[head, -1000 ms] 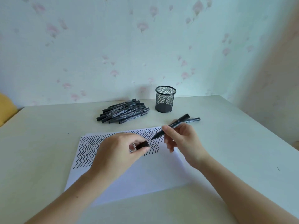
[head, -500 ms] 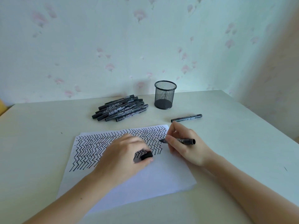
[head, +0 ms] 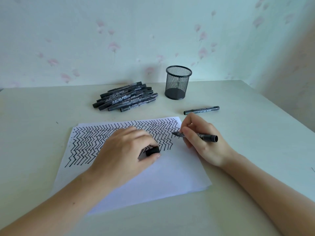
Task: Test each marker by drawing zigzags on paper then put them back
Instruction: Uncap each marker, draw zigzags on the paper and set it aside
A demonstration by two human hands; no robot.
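One uncapped black marker (head: 196, 135) sits pinched in the right hand (head: 203, 142), lying crosswise, tip leftward touching the zigzag-covered white paper sheet (head: 153, 176); just left, the left hand (head: 124, 154) pins the sheet, fingers curled around the small black cap (head: 152, 151).

left hand (head: 124, 150): I am wearing nothing on it that is showing: no glove, and the back of it and the fingers (head: 136, 133) that are showing carry no ring; the thumbnail is showing short and unpainted.
right hand (head: 202, 142): I am wearing it bare too, with no glove and no ring on the fingers (head: 190, 120) that are showing.
left forearm (head: 56, 200): it is showing uncovered from the wrist to the frame's edge, with no sleeve, watch or band.
right forearm (head: 265, 188): it is likewise showing bare all the way to the frame's edge, with no sleeve or strap.
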